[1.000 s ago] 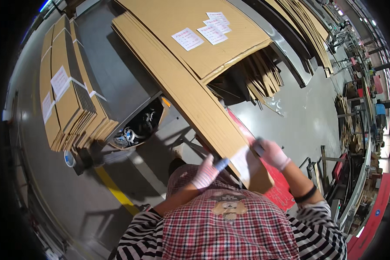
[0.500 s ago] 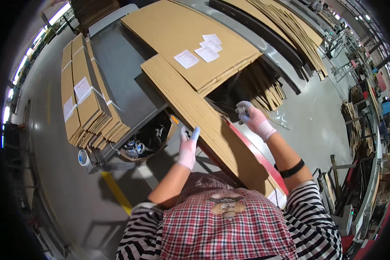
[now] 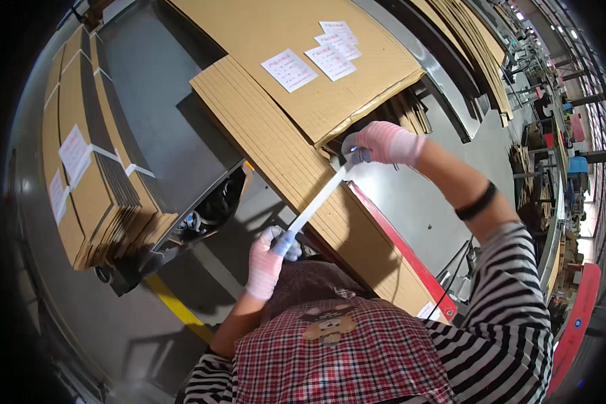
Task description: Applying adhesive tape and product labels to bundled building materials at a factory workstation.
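A whitish strip of tape (image 3: 318, 197) is stretched taut and slantwise across a long stack of narrow cardboard pieces (image 3: 249, 118). At the stack's near left side, my gloved left hand (image 3: 268, 261) pinches the lower end of the strip. My gloved right hand (image 3: 390, 143), past the stack's far right side, is closed around the tape roll (image 3: 348, 144), which its fingers partly cover. The strip runs from this roll to my left fingertips. A paper label (image 3: 427, 310) lies at the stack's near end, beside my apron.
Large cardboard sheets (image 3: 249, 30) with several paper slips (image 3: 289, 70) lie beyond the stack. Strapped cardboard bundles (image 3: 91, 202) rest on the grey table (image 3: 158, 67) at left. A bin (image 3: 202, 225) sits below it. A red rail (image 3: 400, 246) runs along the stack's right side.
My hands have moved apart, the right one up and away, the left one down and nearer to me. A strip of tape now spans between them. The view has shifted somewhat.
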The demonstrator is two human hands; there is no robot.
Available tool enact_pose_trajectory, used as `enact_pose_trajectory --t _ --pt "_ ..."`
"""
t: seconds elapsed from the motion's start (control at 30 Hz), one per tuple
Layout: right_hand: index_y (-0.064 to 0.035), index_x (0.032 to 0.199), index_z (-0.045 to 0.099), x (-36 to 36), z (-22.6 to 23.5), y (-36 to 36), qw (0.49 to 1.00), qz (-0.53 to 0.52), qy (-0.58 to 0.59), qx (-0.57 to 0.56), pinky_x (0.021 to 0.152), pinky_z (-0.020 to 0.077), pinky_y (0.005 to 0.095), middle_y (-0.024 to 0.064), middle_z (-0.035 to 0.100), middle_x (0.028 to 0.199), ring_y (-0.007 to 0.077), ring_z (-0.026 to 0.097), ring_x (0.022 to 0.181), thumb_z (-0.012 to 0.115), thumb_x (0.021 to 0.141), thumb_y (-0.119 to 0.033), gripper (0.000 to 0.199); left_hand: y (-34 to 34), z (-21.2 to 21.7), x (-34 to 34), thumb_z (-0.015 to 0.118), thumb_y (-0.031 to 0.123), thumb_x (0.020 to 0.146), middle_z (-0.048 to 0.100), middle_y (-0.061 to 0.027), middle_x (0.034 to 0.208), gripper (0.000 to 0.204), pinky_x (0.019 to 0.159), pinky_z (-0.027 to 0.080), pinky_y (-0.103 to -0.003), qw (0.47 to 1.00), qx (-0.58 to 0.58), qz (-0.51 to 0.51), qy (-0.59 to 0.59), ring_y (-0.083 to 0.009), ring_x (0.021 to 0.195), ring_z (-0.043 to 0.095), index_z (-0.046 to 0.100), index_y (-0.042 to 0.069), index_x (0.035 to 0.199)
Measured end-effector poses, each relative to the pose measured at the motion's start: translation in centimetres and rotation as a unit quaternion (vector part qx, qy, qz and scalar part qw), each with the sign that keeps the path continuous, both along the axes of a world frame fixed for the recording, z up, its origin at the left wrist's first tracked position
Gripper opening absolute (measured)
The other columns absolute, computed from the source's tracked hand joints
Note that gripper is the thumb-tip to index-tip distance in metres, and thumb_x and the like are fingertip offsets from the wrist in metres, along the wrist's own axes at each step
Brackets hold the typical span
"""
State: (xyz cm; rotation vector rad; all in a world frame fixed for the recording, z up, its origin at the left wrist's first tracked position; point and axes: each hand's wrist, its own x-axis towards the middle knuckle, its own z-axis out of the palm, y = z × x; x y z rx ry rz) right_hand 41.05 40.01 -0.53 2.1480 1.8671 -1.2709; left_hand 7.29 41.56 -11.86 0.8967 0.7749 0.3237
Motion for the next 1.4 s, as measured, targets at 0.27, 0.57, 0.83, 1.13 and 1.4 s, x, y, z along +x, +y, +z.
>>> enact_pose_trajectory --t 0.27,0.57,0.83,1.13,1.4 --pt "-0.0003 0.132 0.047 -7.3 -4.5 -7.5 0.877 -0.261 -0.086 0.394 0.099 0.0436 0.0442 0.028 0.048 0.134 0.0456 0.051 0.116 0.071 0.084 -0.033 0.063 -0.9 -15.9 2.3 0.077 0.043 0.078 0.054 -0.0081 0.065 0.048 0.058 0.045 -0.037 0.97 0.24 0.025 0.042 -0.021 0.06 0.051 0.054 0.001 0.074" --pt "-0.015 0.136 0.047 -16.6 -6.9 -8.2 0.92 -0.272 -0.158 0.234 0.104 0.0334 0.0574 0.0311 0.032 0.143 0.0497 0.039 0.127 0.086 0.057 -0.034 0.09 5.3 -27.9 7.0 0.048 0.03 0.098 0.064 -0.0112 0.105 0.036 0.075 0.055 -0.037 0.94 0.257 -0.223 0.012 -0.0218 0.092 0.064 0.055 0.005 0.124" --pt "-0.0161 0.134 0.051 -16.8 -6.2 -7.3 0.912 -0.27 -0.114 0.288 0.106 0.0311 0.0591 0.0319 0.032 0.143 0.0513 0.038 0.127 0.083 0.062 -0.033 0.08 2.4 -25.1 5.7 0.046 0.029 0.101 0.053 -0.0134 0.134 0.048 0.1 0.048 -0.039 0.982 -0.096 -0.046 -0.159 -0.0243 0.118 0.057 0.04 0.005 0.141" --pt "-0.0033 0.125 0.047 -15.8 -6.7 -8.2 0.91 -0.279 -0.125 0.28 0.1 0.0377 0.0535 0.0304 0.036 0.141 0.0463 0.042 0.121 0.085 0.056 -0.033 0.084 1.8 3.1 7.8 0.058 0.059 0.087 0.069 -0.0179 0.086 0.064 0.069 0.054 -0.042 0.861 0.388 -0.238 0.225 -0.0337 0.078 0.068 0.059 -0.001 0.108" --pt "-0.0111 0.113 0.068 -6.8 0.8 -2.8 0.977 0.161 -0.095 0.101 0.085 0.052 0.04 0.0166 0.069 0.101 0.0355 0.065 0.097 0.07 0.082 -0.04 0.042 3.0 3.2 9.8 0.058 0.056 0.088 0.068 -0.0224 0.097 0.066 0.077 0.053 -0.047 0.751 0.494 -0.338 0.279 -0.0362 0.089 0.067 0.045 0.008 0.13"
